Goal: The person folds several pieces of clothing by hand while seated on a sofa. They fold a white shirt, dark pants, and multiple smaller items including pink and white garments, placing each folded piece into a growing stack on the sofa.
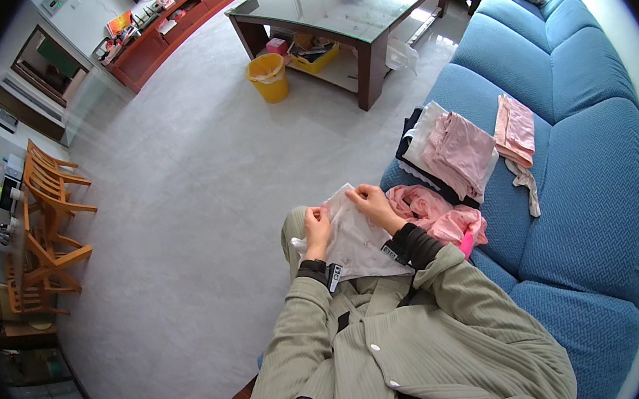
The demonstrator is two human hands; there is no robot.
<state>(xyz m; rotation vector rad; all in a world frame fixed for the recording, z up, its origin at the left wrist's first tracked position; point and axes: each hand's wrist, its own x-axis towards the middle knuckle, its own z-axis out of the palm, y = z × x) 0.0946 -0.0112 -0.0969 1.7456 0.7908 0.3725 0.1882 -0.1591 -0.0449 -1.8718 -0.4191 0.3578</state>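
A white patterned garment lies across my lap, its far end lifted off my knees. My left hand pinches its left side, near the top. The upper right edge is gripped between the fingers of my right hand. To the right of that hand, a crumpled pink garment rests on the sofa. Just beyond it sits a stack of folded clothes, with a folded pale pink garment on top of white and dark ones. Separate from the stack is another folded pink garment.
The blue sofa runs along my right side. Ahead stands a glass-topped coffee table with a yellow basket on its lower shelf. A yellow bin is beside it. Wooden chairs stand at the left.
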